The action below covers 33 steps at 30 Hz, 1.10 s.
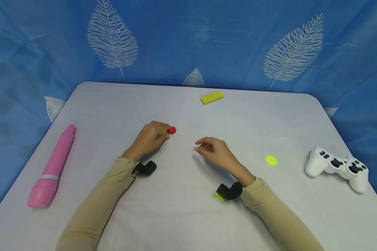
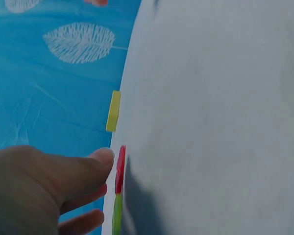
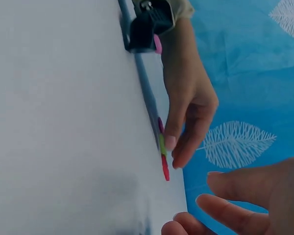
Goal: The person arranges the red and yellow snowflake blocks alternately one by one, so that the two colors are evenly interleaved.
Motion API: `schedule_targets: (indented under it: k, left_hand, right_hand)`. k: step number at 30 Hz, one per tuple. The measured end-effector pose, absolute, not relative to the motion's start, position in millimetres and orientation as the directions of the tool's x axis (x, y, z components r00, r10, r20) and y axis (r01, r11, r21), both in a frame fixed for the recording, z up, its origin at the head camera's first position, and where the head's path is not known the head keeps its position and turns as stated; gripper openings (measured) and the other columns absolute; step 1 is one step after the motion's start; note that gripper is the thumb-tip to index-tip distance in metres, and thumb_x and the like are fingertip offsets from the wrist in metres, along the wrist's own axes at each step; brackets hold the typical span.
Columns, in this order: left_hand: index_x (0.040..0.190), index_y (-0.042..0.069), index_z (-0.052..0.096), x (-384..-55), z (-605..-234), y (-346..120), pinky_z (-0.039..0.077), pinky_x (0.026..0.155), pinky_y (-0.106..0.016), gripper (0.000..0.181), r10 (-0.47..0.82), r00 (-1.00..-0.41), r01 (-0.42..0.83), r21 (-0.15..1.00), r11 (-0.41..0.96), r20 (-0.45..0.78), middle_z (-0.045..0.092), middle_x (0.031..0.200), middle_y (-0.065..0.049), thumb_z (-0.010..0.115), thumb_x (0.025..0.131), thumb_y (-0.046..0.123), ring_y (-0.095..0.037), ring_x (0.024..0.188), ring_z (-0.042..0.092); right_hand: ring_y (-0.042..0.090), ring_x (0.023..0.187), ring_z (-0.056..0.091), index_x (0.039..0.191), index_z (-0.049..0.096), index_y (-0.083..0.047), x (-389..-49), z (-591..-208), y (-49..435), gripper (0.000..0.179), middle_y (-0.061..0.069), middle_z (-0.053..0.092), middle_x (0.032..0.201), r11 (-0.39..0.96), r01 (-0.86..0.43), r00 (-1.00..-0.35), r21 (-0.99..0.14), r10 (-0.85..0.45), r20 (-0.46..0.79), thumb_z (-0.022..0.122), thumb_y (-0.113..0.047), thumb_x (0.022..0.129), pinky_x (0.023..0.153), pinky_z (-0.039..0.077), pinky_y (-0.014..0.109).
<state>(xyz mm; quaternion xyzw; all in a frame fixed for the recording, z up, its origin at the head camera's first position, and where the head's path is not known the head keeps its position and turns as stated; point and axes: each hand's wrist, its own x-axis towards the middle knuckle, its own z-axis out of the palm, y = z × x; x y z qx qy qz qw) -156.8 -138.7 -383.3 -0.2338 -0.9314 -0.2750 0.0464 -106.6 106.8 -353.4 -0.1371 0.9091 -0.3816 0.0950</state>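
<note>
A red notched disc lies low over the white table, joined to a green disc. A bit of purple shows beyond the green in the right wrist view. My left hand is over these discs, thumb and fingers on either side with a gap between their tips. Its thumb comes right up beside the red disc in the left wrist view. To the right, my right hand hovers above the table, fingers loosely bent, and no object shows between them.
A yellow block lies near the far edge. One yellow disc is right of my right hand, and another is partly hidden by the wrist camera. A white game controller sits far right; a long pink tube-shaped object lies left.
</note>
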Motion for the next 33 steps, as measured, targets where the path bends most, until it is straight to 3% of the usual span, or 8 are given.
schedule_targets:
  k: [7, 14, 21, 25, 33]
  left_hand:
    - [0.114, 0.006, 0.063, -157.6, -378.4, -123.3, 0.041, 0.092, -0.045, 0.031, 0.456, -0.862, 0.507, 0.404, 0.762, 0.221, 0.060, 0.120, -0.012, 0.063, 0.085, 0.016, -0.027, 0.113, 0.052]
    - [0.116, 0.004, 0.061, -160.4, -375.7, -112.3, 0.040, 0.093, -0.045, 0.032, 0.462, -0.873, 0.487, 0.346, 0.802, 0.158, 0.059, 0.119, -0.013, 0.061, 0.086, 0.016, -0.029, 0.112, 0.052]
    - [0.118, 0.005, 0.060, -159.9, -376.5, -109.6, 0.037, 0.096, -0.046, 0.033, 0.450, -0.885, 0.463, 0.342, 0.818, 0.120, 0.058, 0.121, -0.011, 0.060, 0.087, 0.017, -0.028, 0.113, 0.051]
    - [0.117, 0.005, 0.061, -160.6, -377.3, -111.0, 0.039, 0.096, -0.045, 0.032, 0.454, -0.883, 0.465, 0.341, 0.817, 0.115, 0.058, 0.120, -0.011, 0.059, 0.087, 0.016, -0.028, 0.113, 0.052]
    - [0.113, 0.003, 0.063, -160.7, -377.9, -111.3, 0.043, 0.092, -0.043, 0.027, 0.467, -0.874, 0.483, 0.357, 0.800, 0.134, 0.061, 0.117, -0.011, 0.058, 0.087, 0.008, -0.028, 0.108, 0.055]
  right_hand:
    - [0.008, 0.079, 0.057, 0.107, 0.064, -0.013, -70.0, -354.3, 129.2, 0.023, -0.001, 0.064, 0.090, 0.650, -0.203, -0.935, -0.732, -0.352, -0.053, 0.061, -0.024, 0.086, 0.069, 0.047, 0.023]
    - [0.009, 0.084, 0.059, 0.106, 0.064, -0.012, -44.7, -355.8, 144.9, 0.025, -0.003, 0.065, 0.094, 0.656, -0.245, -0.934, -0.713, -0.358, -0.008, 0.064, -0.023, 0.084, 0.074, 0.049, 0.028]
    - [0.008, 0.083, 0.055, 0.104, 0.066, -0.014, -18.3, -364.9, 164.0, 0.027, -0.005, 0.064, 0.095, 0.715, -0.278, -0.942, -0.642, -0.334, 0.036, 0.070, -0.018, 0.078, 0.074, 0.046, 0.026]
    - [0.005, 0.083, 0.051, 0.101, 0.066, -0.017, -4.0, -371.8, 168.3, 0.029, -0.010, 0.060, 0.093, 0.745, -0.293, -0.951, -0.600, -0.294, 0.099, 0.074, -0.017, 0.073, 0.073, 0.038, 0.024]
    - [0.005, 0.091, 0.048, 0.107, 0.064, -0.016, 16.1, -383.4, 168.3, 0.045, -0.009, 0.054, 0.097, 0.800, -0.332, -0.942, -0.499, -0.259, 0.212, 0.079, -0.027, 0.065, 0.079, 0.037, 0.026]
